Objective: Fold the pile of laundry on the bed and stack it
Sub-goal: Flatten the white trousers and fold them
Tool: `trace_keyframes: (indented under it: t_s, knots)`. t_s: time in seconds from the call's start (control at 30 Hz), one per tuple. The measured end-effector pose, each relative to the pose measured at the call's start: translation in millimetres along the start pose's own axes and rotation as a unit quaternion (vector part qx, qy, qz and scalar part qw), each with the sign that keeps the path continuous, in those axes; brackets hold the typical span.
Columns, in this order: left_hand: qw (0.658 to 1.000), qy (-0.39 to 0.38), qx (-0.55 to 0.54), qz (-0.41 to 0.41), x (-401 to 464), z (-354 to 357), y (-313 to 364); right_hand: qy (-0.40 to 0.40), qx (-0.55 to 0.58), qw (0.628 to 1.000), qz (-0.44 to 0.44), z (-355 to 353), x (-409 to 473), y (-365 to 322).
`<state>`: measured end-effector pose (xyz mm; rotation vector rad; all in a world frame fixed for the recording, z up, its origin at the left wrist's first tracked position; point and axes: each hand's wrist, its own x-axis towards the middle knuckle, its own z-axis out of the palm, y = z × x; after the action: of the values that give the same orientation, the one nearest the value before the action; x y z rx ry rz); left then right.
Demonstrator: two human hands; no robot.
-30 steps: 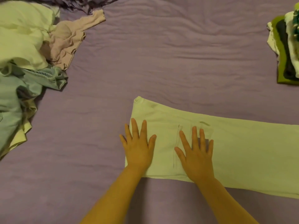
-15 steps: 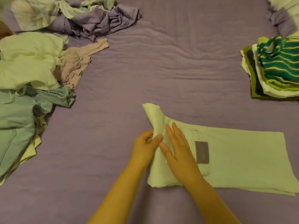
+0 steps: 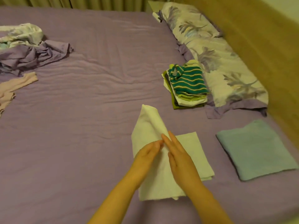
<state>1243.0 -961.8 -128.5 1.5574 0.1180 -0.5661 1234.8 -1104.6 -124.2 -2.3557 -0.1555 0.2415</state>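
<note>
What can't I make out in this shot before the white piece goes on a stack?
- Head view: left hand fingertips lie in the white garment fold; grip unclear.
- Unfolded pile: cut off by the left edge.
- Folded stack: lower layers hidden under the striped top.
- Right wall: motion-blurred.

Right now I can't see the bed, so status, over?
Left hand and right hand both on white garment, mid-fold. Striped stack sits beyond. Nothing in the way.
</note>
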Motion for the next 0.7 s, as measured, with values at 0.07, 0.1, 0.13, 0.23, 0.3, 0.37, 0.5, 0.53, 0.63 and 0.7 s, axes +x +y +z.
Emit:
trace_keyframes:
  t_s: [0.07,0.1,0.13,0.23,0.3,0.37,0.5,0.53,0.63,0.7]
  knots:
    - [0.989,0.024,0.137,0.049,17,20,-10,0.003,-0.054,0.999,-0.002,-18,-2,27]
    - [0.971,0.037,0.227,0.068,24,28,-20,0.007,-0.068,0.998,0.004,-25,-2,41]
    - [0.945,0.048,0.314,0.073,31,36,-30,0.012,-0.072,0.997,0.011,-32,-2,55]
    - [0.857,0.043,0.514,0.029,46,57,-64,0.009,-0.067,0.997,0.035,-48,0,98]
    - [0.835,0.028,0.550,-0.005,54,70,-81,-0.002,-0.058,0.997,0.058,-54,3,124]
    - [0.824,0.019,0.565,-0.029,62,82,-97,-0.001,-0.009,0.996,0.086,-55,6,148]
    - [0.791,0.022,0.608,-0.073,75,99,-125,0.003,0.021,0.989,0.147,-47,11,200]
    - [0.781,0.023,0.620,-0.076,78,103,-129,0.000,0.015,0.988,0.157,-43,13,211]
    - [0.780,0.039,0.623,-0.053,82,111,-133,-0.024,-0.043,0.985,0.167,-29,19,239]
    - [0.775,0.048,0.628,-0.041,83,110,-146,-0.055,-0.104,0.977,0.180,-16,20,253]
